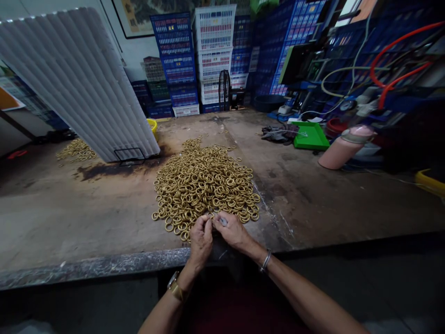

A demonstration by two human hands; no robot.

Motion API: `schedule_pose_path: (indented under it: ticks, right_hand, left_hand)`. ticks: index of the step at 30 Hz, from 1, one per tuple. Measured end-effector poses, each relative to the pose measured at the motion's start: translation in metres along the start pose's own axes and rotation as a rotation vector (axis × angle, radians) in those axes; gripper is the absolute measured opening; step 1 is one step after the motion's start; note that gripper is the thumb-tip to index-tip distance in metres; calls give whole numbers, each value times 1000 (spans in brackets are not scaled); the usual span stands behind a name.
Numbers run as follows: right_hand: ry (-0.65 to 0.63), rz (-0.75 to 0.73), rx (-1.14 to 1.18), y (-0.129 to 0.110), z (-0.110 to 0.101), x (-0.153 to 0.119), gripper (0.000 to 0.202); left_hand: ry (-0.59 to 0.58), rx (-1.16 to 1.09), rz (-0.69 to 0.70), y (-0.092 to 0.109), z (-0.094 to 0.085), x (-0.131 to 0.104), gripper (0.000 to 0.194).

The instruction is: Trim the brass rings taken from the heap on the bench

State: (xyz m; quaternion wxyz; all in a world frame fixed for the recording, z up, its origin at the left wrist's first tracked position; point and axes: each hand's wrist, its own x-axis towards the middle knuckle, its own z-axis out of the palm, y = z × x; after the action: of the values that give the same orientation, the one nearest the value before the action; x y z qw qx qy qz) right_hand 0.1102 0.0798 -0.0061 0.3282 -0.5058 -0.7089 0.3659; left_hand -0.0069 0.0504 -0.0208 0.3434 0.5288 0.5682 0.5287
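A large heap of brass-coloured rings (206, 178) lies on the worktable, its near edge close to my fingers. My left hand (201, 241) is closed, thumb and fingers pinching one ring (210, 215) at the front of the heap. Beside it, almost touching, my right hand (234, 230) is closed around a small grey piece (223, 221); its kind is mostly hidden by the fingers. The tips of both hands meet at the pinched ring. A watch (176, 285) is on my left wrist, a metal bangle (266, 260) on my right.
A tall ribbed pale panel (86, 79) leans in a black wire stand (129, 157) at left, a smaller ring pile (77, 150) behind it. At right are a green tray (310, 135), a dark cloth (278, 133) and a pink bottle (344, 148). Stacked crates (214, 55) stand behind.
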Motion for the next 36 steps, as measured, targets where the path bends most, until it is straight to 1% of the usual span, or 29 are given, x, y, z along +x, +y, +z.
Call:
schedule_pose_path:
  ticks: [4, 5, 6, 10, 12, 14, 18, 20, 23, 26, 29, 31, 32, 34, 36]
  right_hand:
    - [140, 115, 95, 2, 0, 4, 16]
    - [155, 150, 120, 3, -1, 5, 15]
    - [141, 179, 149, 3, -1, 6, 15]
    - [-12, 236, 252, 2, 0, 7, 20]
    - [-35, 246, 292, 1, 1, 7, 23]
    - [-33, 254, 332, 1, 3, 7, 22]
    - [-53, 272, 393, 4, 4, 9, 23]
    - [-57, 278, 394, 5, 3, 8, 24]
    - [-51, 272, 398, 7, 3, 7, 22]
    - [-36, 261, 429, 9, 4, 6, 20]
    - [-21, 278, 458, 10, 5, 8, 20]
    - [-32, 307, 482, 9, 4, 9, 20]
    - [-44, 327, 500, 9, 3, 9, 20]
    - [-85, 367, 547, 8, 1, 9, 19]
    - [-144, 407, 590, 9, -2, 9, 18]
  left_hand:
    - [40, 28, 1, 2, 0, -1, 15]
    - [46, 27, 0, 3, 0, -1, 15]
    - [42, 21, -2, 4, 0, -1, 15]
    - [-13, -57, -17, 7, 0, -1, 15]
    - [-41, -127, -31, 7, 1, -1, 15]
    - [-69, -211, -97, 7, 1, -1, 16]
    - [-143, -414, -360, 6, 0, -1, 24]
    - [-169, -549, -460, 6, -2, 0, 27]
    - [-175, -741, -565, 8, -4, 3, 30]
    - [-153, -798, -607, 8, -5, 4, 33]
    - [-126, -703, -575, 6, -4, 2, 32]
    - [-86, -587, -503, 5, -4, -1, 31]
    - [-59, -520, -448, 5, -4, -2, 31]
    - [-15, -371, -295, 5, -5, -3, 30]
    - [-27, -226, -125, 5, -6, -3, 25]
